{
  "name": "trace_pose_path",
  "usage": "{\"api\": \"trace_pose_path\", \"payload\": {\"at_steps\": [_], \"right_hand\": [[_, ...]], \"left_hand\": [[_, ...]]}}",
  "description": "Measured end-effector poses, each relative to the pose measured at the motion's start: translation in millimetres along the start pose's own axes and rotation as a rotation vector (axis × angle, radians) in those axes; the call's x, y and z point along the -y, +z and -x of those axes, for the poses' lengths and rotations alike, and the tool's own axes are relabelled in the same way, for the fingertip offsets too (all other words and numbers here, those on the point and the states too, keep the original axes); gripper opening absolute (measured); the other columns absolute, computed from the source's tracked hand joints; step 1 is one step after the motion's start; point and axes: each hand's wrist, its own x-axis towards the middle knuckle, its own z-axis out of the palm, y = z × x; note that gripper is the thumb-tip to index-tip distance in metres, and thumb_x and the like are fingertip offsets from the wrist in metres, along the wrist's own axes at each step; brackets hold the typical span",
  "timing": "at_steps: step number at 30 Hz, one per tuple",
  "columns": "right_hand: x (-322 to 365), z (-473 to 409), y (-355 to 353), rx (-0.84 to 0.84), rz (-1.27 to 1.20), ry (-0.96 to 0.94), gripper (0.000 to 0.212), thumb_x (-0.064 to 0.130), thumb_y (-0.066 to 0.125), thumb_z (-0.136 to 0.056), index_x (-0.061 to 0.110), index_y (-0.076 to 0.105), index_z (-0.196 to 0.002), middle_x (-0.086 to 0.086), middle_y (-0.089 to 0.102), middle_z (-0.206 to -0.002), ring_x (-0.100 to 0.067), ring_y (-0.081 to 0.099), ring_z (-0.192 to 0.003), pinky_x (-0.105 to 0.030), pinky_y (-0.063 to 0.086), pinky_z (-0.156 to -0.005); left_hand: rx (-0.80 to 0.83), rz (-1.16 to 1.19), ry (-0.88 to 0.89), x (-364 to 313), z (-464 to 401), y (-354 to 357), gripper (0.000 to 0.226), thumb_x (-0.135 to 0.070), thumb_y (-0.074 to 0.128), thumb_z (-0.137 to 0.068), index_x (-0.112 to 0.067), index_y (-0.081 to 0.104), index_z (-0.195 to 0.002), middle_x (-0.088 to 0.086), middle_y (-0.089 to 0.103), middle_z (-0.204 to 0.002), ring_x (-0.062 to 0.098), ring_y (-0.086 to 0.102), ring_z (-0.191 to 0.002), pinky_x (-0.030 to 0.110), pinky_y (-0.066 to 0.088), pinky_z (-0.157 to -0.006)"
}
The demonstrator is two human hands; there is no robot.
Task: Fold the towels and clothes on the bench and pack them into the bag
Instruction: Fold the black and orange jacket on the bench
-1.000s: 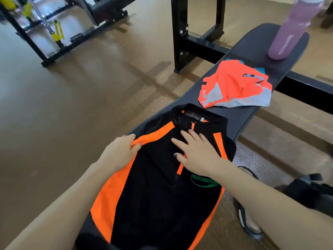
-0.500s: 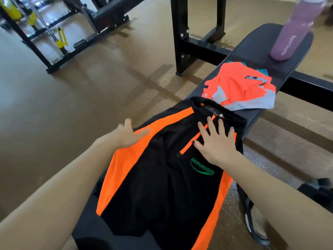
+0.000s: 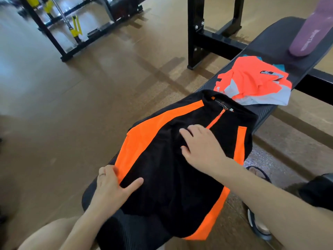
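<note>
Right hand (image 3: 201, 147): I read it as flat on the chest of the black-and-orange shirt (image 3: 176, 159), fingers fairly straight, holding nothing; probably pinning the cloth so it does not slide.
Left hand (image 3: 111, 188): lies at the shirt's left orange panel, thumb out over the black; I cannot tell whether the fingers pinch the edge (my guess is it readies a fold inward).
Shirt: spread front-up along the bench (image 3: 266, 112), collar toward the far end, hem toward me and draping off the right side.
Orange-and-grey garment (image 3: 252, 85): crumpled just beyond the collar, not yet folded.
Purple bottle (image 3: 310, 38): far end, top cut off by the frame.
Bag: possibly the dark shape (image 3: 317, 192) at the right edge; too cropped to say.
Chest logo: hidden under my right forearm.
</note>
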Motion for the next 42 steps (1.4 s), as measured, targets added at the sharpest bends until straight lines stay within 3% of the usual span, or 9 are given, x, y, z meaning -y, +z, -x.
{"api": "trace_pose_path", "payload": {"at_steps": [3,9,13,19,23,28,32,37,42], "right_hand": [[49.1,30.9,14.5,0.029,-0.177,-0.191,0.049,0.045,0.049,-0.091,0.016,0.057,-0.13,-0.005,0.059,-0.114,-0.027,0.055,-0.109,-0.042,0.048,-0.092],[72.5,54.5,47.9,0.316,-0.025,-0.209,0.077,0.064,0.008,-0.091,0.03,0.011,-0.161,-0.011,0.012,-0.167,-0.028,0.006,-0.155,-0.048,0.008,-0.125],[64.0,43.3,42.8,0.319,-0.038,-0.114,0.066,0.058,0.019,-0.103,0.031,0.002,-0.161,-0.004,-0.001,-0.169,-0.02,-0.007,-0.156,-0.048,0.002,-0.125],[62.5,39.3,39.0,0.34,-0.039,-0.085,0.067,0.059,0.02,-0.104,0.029,0.005,-0.161,-0.002,0.001,-0.169,-0.018,-0.004,-0.155,-0.047,0.006,-0.125],[64.3,38.7,40.3,0.358,-0.028,-0.075,0.071,0.064,0.018,-0.101,0.03,0.002,-0.161,-0.004,-0.004,-0.169,-0.019,-0.008,-0.155,-0.047,0.005,-0.125],[67.1,38.0,43.8,0.375,0.073,-0.093,0.078,0.07,0.018,-0.098,0.029,-0.004,-0.161,-0.009,-0.011,-0.168,-0.022,-0.014,-0.155,-0.051,0.004,-0.125],[61.1,31.5,41.5,0.382,0.119,-0.063,0.08,0.069,0.023,-0.098,0.028,-0.005,-0.161,-0.01,-0.016,-0.167,-0.024,-0.016,-0.154,-0.053,0.005,-0.124],[55.5,19.6,37.8,0.342,0.08,-0.03,0.079,0.066,0.027,-0.099,0.026,-0.001,-0.161,-0.008,-0.012,-0.168,-0.025,-0.012,-0.155,-0.052,0.011,-0.122],[63.8,20.3,40.2,0.314,0.119,0.009,0.075,0.06,0.032,-0.1,0.02,0.011,-0.16,-0.018,0.002,-0.167,-0.035,-0.001,-0.154,-0.054,0.016,-0.119]], "left_hand": [[0.044,0.061,-0.019,22.1,30.1,18.4,0.084,-0.053,0.087,-0.069,-0.017,0.037,-0.127,-0.004,0.034,-0.125,0.015,0.037,-0.12,0.034,0.041,-0.101],[-0.082,0.595,0.002,22.8,35.3,20.5,0.008,-0.014,0.064,-0.097,-0.022,0.065,-0.097,-0.004,0.072,-0.093,0.015,0.068,-0.092,0.037,0.053,-0.081],[0.042,1.201,-0.091,-4.2,34.7,-3.7,0.02,-0.015,0.049,-0.104,-0.018,0.068,-0.112,0.003,0.074,-0.117,0.018,0.068,-0.108,0.04,0.054,-0.087],[0.18,1.705,-0.271,1.9,25.9,-16.2,0.06,-0.066,0.051,-0.094,-0.011,0.072,-0.11,0.003,0.065,-0.085,0.01,0.062,-0.077,0.025,0.058,-0.075],[0.077,1.114,-0.254,18.0,30.5,17.9,0.103,-0.068,0.076,-0.052,-0.017,0.05,-0.137,0.001,0.06,-0.135,0.012,0.059,-0.117,0.025,0.047,-0.089],[-0.128,0.061,0.204,27.3,22.2,49.5,0.051,-0.029,0.075,-0.083,-0.02,0.061,-0.131,0.001,0.053,-0.129,0.028,0.044,-0.125,0.04,0.043,-0.101],[-0.053,0.535,0.096,17.8,20.9,24.1,0.025,-0.016,0.055,-0.101,-0.034,0.067,-0.113,-0.018,0.071,-0.11,0.0,0.063,-0.108,0.021,0.048,-0.087],[0.12,1.087,-0.151,40.7,31.4,-22.9,0.011,-0.004,0.067,-0.087,-0.013,0.06,-0.088,0.005,0.063,-0.08,0.017,0.061,-0.074,0.032,0.05,-0.072],[0.278,0.801,-0.367,72.0,46.6,-33.3,0.053,-0.032,0.086,-0.079,-0.01,0.053,-0.113,-0.001,0.053,-0.081,0.013,0.055,-0.066,0.03,0.057,-0.073]]}}
